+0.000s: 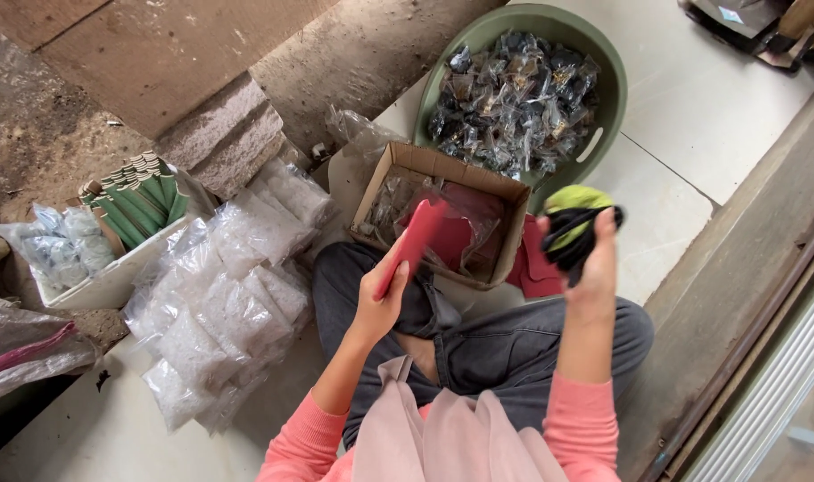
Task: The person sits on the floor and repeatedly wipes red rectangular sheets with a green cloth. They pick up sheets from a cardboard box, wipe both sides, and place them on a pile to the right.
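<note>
Near the middle of the frame the left hand (380,299) is raised with its fingers pinched around the lower end of a flat red card sleeve (413,243), which slants up and to the right over the edge of an open cardboard box (500,192). The box holds clear plastic bags over more red pieces. To the right of centre the right hand (596,268) is lifted, fingers clenched around a bundled black and yellow-green glove (572,225). Just below that bundle, a few red sleeves (533,268) lie on the floor beside the box. In the upper middle a green plastic basin (603,54) is heaped with small clear packets of dark parts. At left of centre lies a pile of clear bags with white contents (228,303), and further left a white box (112,281) holds green rolled tubes (139,201). The person sits cross-legged in grey trousers (505,348) and pink sleeves
</note>
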